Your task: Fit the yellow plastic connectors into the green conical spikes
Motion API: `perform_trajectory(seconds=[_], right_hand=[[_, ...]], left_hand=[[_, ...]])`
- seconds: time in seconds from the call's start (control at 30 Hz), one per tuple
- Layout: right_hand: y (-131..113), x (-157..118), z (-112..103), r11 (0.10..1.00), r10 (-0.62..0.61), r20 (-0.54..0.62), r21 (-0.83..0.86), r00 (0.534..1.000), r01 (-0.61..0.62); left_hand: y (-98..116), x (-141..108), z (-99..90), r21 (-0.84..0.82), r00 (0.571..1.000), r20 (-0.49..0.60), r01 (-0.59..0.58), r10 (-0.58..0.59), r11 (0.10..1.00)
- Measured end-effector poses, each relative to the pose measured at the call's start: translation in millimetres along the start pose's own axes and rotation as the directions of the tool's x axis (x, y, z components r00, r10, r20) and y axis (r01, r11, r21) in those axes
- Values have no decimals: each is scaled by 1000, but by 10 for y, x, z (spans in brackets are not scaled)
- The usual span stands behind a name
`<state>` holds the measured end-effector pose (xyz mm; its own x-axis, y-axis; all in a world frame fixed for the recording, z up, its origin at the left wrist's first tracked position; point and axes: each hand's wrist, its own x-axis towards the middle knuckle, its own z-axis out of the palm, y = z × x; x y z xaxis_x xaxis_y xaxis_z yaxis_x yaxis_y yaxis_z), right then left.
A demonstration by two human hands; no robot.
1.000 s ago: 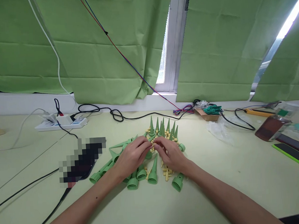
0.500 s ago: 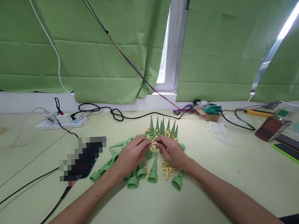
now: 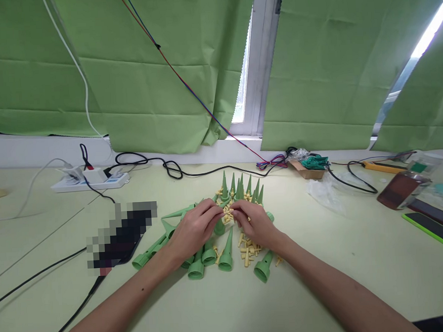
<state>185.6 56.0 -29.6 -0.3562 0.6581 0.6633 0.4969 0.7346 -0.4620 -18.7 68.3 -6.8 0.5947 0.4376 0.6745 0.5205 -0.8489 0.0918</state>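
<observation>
Apparently, both the left hand (image 3: pixel 197 229) and right hand (image 3: pixel 256 223) nearly pinch closed, grip unclear, by small yellow plastic pieces (image 3: pixel 246 256) amid green plastic cones (image 3: pixel 225 261), short of the table's (image 3: pixel 221 309) far edge; light, steady fingertips should suit.

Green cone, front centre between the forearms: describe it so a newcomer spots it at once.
On the pale tabletop, look between the left hand and right hand, then slightly nearer the camera. There lies a green plastic-looking cone, its wide open end facing the camera. Small yellow plastic-looking pieces flank it, and its tip is uncovered, unlike the green cone at the right wrist.
</observation>
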Motion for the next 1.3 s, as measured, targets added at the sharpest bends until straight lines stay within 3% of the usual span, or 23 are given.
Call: perform_trajectory(seconds=[0.13,0.27,0.33,0.5,0.6,0.83,1.3], right_hand=[[17,5,12,999,10,-57,-44,998,-12],[31,21,20,997,32,-121,-61,992,-40],[37,27,27,996,43,-143,-68,989,-54],[53,25,47,995,49,-178,-76,983,-64],[53,18,51,995,59,-165,-65,985,-70],[52,8,60,995,67,-147,-60,987,-76],[49,-2,69,995,76,-121,-48,990,-82]], left_hand=[[35,9,-30,6,998,-58,31,-31,999],[81,16,-49,35,975,-145,177,-171,984],[90,17,-49,46,961,-81,270,-266,962],[65,18,-28,101,897,236,361,-374,927],[51,19,-9,98,872,313,364,-376,926],[50,-5,42,27,859,372,369,-352,929],[73,-21,51,-72,875,351,381,-334,922]])
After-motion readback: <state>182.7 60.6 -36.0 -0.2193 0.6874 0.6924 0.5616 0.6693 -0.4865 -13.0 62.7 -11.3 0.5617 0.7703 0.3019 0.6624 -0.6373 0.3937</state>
